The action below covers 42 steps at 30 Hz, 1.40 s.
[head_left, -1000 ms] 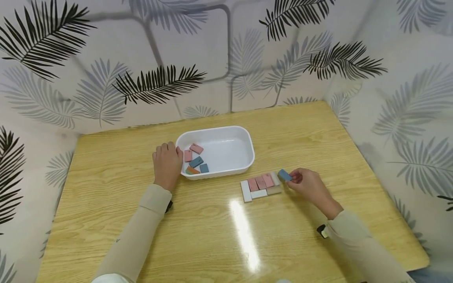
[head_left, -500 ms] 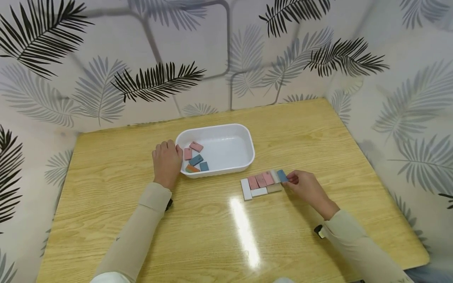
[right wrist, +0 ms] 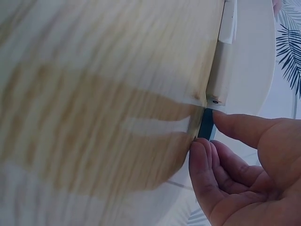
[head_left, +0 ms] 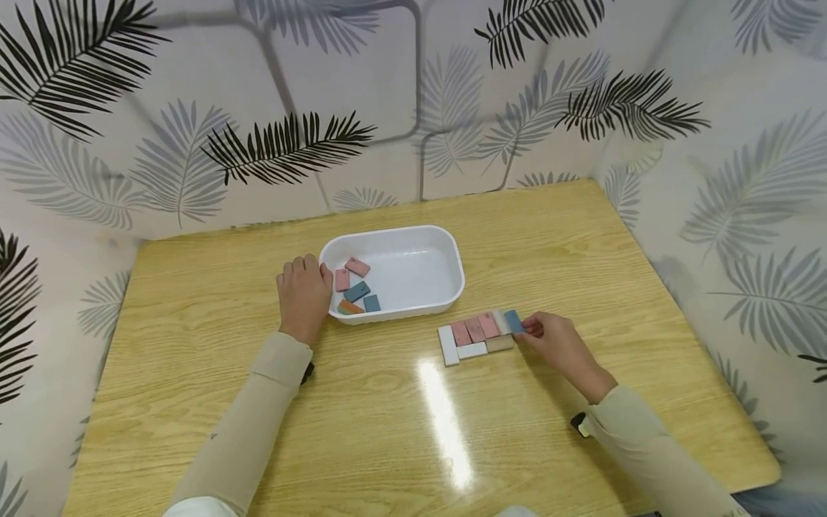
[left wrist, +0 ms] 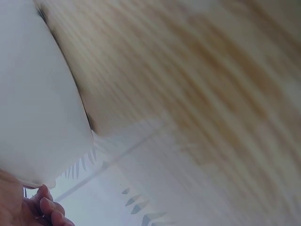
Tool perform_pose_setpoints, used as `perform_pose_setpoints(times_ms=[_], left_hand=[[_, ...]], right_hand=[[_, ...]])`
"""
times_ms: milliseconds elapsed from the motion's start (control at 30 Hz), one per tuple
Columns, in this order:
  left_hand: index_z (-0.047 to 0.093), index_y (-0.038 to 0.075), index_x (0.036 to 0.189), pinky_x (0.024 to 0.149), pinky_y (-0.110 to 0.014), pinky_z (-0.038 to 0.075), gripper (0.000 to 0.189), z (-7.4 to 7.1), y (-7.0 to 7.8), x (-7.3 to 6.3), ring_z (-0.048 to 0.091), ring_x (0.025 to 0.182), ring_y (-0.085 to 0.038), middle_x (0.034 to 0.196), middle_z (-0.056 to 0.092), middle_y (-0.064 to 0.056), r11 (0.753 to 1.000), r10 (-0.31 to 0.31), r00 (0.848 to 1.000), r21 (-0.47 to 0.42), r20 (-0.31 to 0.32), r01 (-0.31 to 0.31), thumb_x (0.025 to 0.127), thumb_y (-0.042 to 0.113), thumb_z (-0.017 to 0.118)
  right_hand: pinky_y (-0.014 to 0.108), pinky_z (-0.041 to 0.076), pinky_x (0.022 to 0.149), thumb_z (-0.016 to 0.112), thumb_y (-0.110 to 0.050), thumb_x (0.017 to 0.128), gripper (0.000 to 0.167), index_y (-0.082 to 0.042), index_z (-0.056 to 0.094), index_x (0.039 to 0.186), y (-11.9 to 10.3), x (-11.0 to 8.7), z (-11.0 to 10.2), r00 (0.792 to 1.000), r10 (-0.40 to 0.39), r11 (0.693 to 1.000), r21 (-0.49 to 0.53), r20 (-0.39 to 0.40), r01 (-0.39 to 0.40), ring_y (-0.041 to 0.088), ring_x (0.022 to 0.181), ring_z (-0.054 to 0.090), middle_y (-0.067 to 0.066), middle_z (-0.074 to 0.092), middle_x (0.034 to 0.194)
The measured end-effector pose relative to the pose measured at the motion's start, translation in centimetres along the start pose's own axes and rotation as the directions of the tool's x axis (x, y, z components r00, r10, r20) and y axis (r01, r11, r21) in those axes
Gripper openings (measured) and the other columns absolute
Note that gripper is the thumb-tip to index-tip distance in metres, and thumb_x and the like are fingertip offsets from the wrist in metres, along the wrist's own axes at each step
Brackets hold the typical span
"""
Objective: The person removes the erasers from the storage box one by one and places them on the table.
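A: Where is the blue block, and what has hold of it?
B: There are three blue ones in all; the flat blue rectangular block (head_left: 513,321), its material unclear to me, is at the two o'clock corner of the layout on the pale yellow wood-grain table (head_left: 388,424); the right hand (head_left: 561,346), at three o'clock, has it pinched between thumb and fingertips.

A: How many make up that layout?
B: Eight, the pinched one included; three flat pink rectangular blocks (head_left: 474,329) in a row along the middle; two flat white rectangular blocks (head_left: 449,346), one at nine o'clock and one at six; two flat beige rectangular blocks (head_left: 500,345), one at four o'clock and one just beside the blue; whether those last two touch, I cannot tell.

A: And the left hand (head_left: 305,298)?
B: It holds the nine o'clock end of the one glossy white, plastic-looking oblong tray (head_left: 416,276); its fingers are curled and close together, with the thumb at the rim; the layout lies at the tray's four o'clock, just outside it.

A: What is in the tray?
B: Two pink rectangular pieces (head_left: 357,267) towards nine and ten o'clock; two blue rectangular pieces (head_left: 357,291) at eight and seven; beside them at eight, something orange and green (head_left: 350,307), one piece or two, I cannot tell.

A: Anything behind?
B: One pale leaf-printed backdrop (head_left: 362,93), across twelve o'clock; two beige sleeves (head_left: 248,424) reach in from seven and five.
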<state>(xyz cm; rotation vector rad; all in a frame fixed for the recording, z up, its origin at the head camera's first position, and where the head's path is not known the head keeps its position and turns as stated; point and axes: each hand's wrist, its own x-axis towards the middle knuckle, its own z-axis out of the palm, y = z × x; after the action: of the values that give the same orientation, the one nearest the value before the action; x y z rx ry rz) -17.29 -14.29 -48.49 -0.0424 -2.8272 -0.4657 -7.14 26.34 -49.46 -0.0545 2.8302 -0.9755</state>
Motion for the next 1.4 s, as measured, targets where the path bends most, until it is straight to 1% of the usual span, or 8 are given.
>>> perform_pose_setpoints(times_ms=[300,500,600,767,867,1067,1267,1400], left_hand=[[0.051,-0.004,0.093,0.068,-0.042,0.035,0.031,-0.3,-0.2,0.2,0.043,0.078,-0.032,0.083,0.05,-0.017,1.0,0.009,0.999,0.016,-0.032,-0.008,0.097,0.024,0.041],[0.051,-0.005,0.095,0.069,-0.043,0.036,0.032,-0.3,-0.4,0.2,0.045,0.08,-0.033,0.086,0.051,-0.018,1.0,0.003,1.0,0.02,-0.019,-0.002,0.097,0.024,0.041],[0.053,-0.006,0.095,0.07,-0.044,0.036,0.031,-0.3,-0.4,0.1,0.046,0.08,-0.034,0.087,0.052,-0.019,1.0,0.014,0.999,0.01,-0.03,-0.013,0.096,0.023,0.042],[0.054,-0.006,0.092,0.068,-0.045,0.037,0.03,0.1,-0.5,0.2,0.047,0.078,-0.035,0.086,0.054,-0.02,0.999,0.035,0.997,0.008,-0.064,-0.035,0.096,0.022,0.043],[0.053,-0.005,0.092,0.067,-0.044,0.036,0.03,0.3,-0.5,0.2,0.046,0.078,-0.034,0.085,0.053,-0.019,0.999,0.039,0.997,0.005,-0.066,-0.038,0.096,0.022,0.043],[0.054,-0.005,0.092,0.066,-0.043,0.036,0.029,0.3,-0.5,0.2,0.046,0.077,-0.033,0.085,0.053,-0.018,0.999,0.048,0.996,0.014,-0.079,-0.047,0.096,0.022,0.044],[0.054,-0.005,0.091,0.066,-0.043,0.036,0.028,0.2,-0.5,0.1,0.047,0.076,-0.034,0.086,0.055,-0.019,0.998,0.055,0.994,0.011,-0.092,-0.054,0.095,0.021,0.046],[0.054,-0.005,0.09,0.065,-0.043,0.037,0.027,0.2,-0.6,0.1,0.048,0.075,-0.034,0.084,0.055,-0.02,0.997,0.069,0.992,0.028,-0.105,-0.066,0.094,0.02,0.047]], right_hand=[[0.036,0.051,0.069,0.066,-0.011,0.086,0.023,0.007,0.062,0.099,-0.7,0.2,-0.2,0.999,-0.02,1.0,0.004,0.033,0.019,0.027,0.082,0.063,0.015,0.065,0.09],[0.039,0.051,0.071,0.064,-0.01,0.086,0.021,0.008,0.064,0.098,-1.5,1.1,-1.6,0.988,-0.068,0.994,-0.078,0.139,0.079,0.027,0.082,0.063,0.015,0.066,0.089],[0.04,0.05,0.071,0.062,-0.01,0.088,0.02,0.008,0.065,0.097,-2.4,1.8,-2.0,0.992,-0.07,0.989,-0.125,0.107,0.083,0.027,0.081,0.063,0.015,0.066,0.088],[0.038,0.05,0.07,0.055,-0.011,0.09,0.022,0.004,0.066,0.101,-5.9,3.0,-2.2,0.989,-0.145,0.984,-0.11,-0.022,0.141,0.023,0.08,0.062,0.012,0.066,0.09],[0.035,0.051,0.069,0.056,-0.012,0.089,0.021,0.001,0.067,0.101,-8.5,3.9,-2.1,0.979,-0.202,0.978,-0.065,-0.034,0.199,0.02,0.079,0.062,0.01,0.066,0.09],[0.031,0.05,0.07,0.06,-0.013,0.088,0.021,0.001,0.066,0.102,-12.8,6.5,-1.1,0.959,-0.274,0.962,0.005,0.073,0.275,0.017,0.081,0.062,0.007,0.066,0.091],[0.031,0.049,0.073,0.06,-0.014,0.087,0.019,0.0,0.068,0.098,-16.0,9.3,1.0,0.926,-0.341,0.929,-0.09,0.164,0.358,0.016,0.08,0.06,0.007,0.066,0.089],[0.031,0.048,0.075,0.062,-0.015,0.086,0.021,0.001,0.068,0.098,-18.2,10.9,2.3,0.92,-0.339,0.92,-0.134,0.197,0.368,0.017,0.081,0.06,0.009,0.067,0.09]])
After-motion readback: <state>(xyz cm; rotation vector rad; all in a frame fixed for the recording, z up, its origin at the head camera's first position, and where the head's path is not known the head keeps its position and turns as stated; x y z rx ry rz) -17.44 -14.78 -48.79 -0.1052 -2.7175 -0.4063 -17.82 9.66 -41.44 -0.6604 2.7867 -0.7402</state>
